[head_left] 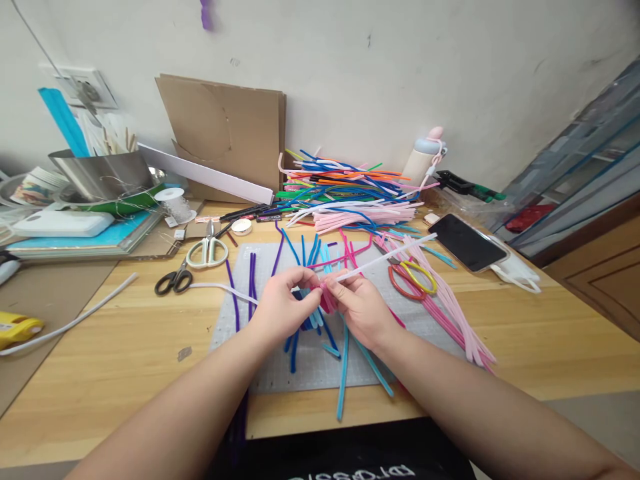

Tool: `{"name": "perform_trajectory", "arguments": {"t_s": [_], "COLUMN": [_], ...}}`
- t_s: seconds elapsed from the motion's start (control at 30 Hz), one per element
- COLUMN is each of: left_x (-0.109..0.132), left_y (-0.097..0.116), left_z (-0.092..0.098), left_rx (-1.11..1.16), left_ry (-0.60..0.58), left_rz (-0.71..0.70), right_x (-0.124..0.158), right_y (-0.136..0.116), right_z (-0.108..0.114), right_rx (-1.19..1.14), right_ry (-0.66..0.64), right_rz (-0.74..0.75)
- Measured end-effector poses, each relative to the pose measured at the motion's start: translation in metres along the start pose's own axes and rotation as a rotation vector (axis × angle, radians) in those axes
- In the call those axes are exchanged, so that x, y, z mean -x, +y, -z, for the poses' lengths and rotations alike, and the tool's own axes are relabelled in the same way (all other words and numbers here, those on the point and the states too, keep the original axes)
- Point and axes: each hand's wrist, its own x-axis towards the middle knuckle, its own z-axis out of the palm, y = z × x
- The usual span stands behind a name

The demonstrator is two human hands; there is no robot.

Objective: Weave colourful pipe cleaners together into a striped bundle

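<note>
My left hand and my right hand meet over a grey cutting mat. Between their pinched fingers is a small pink pipe-cleaner bundle. A white pipe cleaner sticks out up and to the right from my right fingertips. Blue pipe cleaners and light blue ones lie below and around the hands. Purple strands run down the mat's left side. My fingers hide how the pink and white pieces join.
Black-handled scissors and white-handled scissors lie left; red-and-yellow scissors lie right, by pink pipe cleaners. Behind are a mixed pipe-cleaner pile, cardboard and a bottle. A phone rests right, a yellow tool left.
</note>
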Motion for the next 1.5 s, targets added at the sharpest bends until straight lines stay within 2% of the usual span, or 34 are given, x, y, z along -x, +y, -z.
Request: {"name": "perform_trajectory", "arguments": {"t_s": [0.13,0.33,0.57,0.9,1.07,1.5], "left_x": [-0.0012,-0.0018,-0.002,-0.0009,0.0,0.001], "left_y": [-0.002,-0.0035,-0.002,-0.0029,-0.0002,0.0013], "left_z": [0.0011,0.0026,0.0069,0.0051,0.0055,0.004], "left_rx": [-0.001,-0.001,-0.056,-0.141,-0.202,-0.259], "left_ry": [-0.045,-0.071,-0.106,-0.092,-0.098,-0.068], "left_rz": [-0.001,-0.015,-0.009,-0.013,-0.023,-0.055], "right_x": [0.0007,0.0011,0.0004,0.0013,0.0008,0.0006], "right_y": [0.0011,-0.0015,-0.0029,-0.0053,-0.0059,-0.0064], "right_z": [-0.0007,-0.003,0.0011,0.0012,0.0016,0.0046], "right_rx": [-0.005,-0.099,0.181,0.3,0.397,0.471], "right_ry": [-0.021,0.036,-0.019,-0.029,-0.049,-0.052], "right_rz": [-0.004,0.003,0.044,0.066,0.031,0.187]}}
